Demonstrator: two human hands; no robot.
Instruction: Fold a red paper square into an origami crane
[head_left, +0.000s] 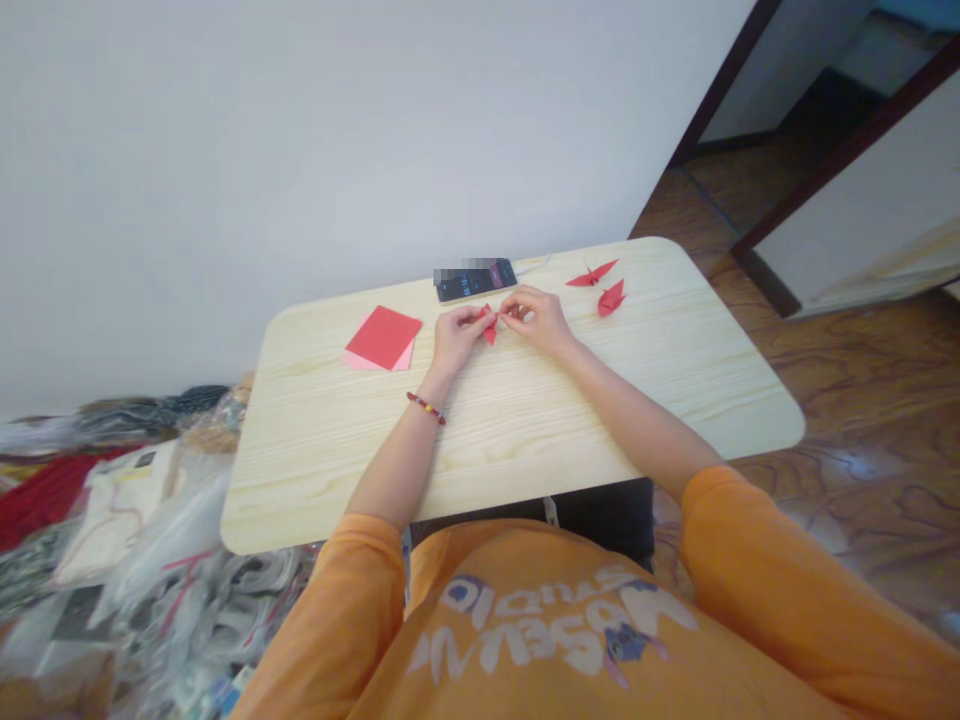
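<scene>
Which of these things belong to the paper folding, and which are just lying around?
Likely part of the job:
- folded red paper, in the left hand, with the right hand at its edge
- red square sheet over pink paper
- two red folded figures at right

Probably just lying about:
- phone and white cable
- plastic bags left of the table

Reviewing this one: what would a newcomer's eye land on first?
Likely the bright orange shirt across the bottom. Next, the small red folded paper in the left hand, with the right hand at its edge. Two red folded figures lie farther right, a red square sheet left.
</scene>
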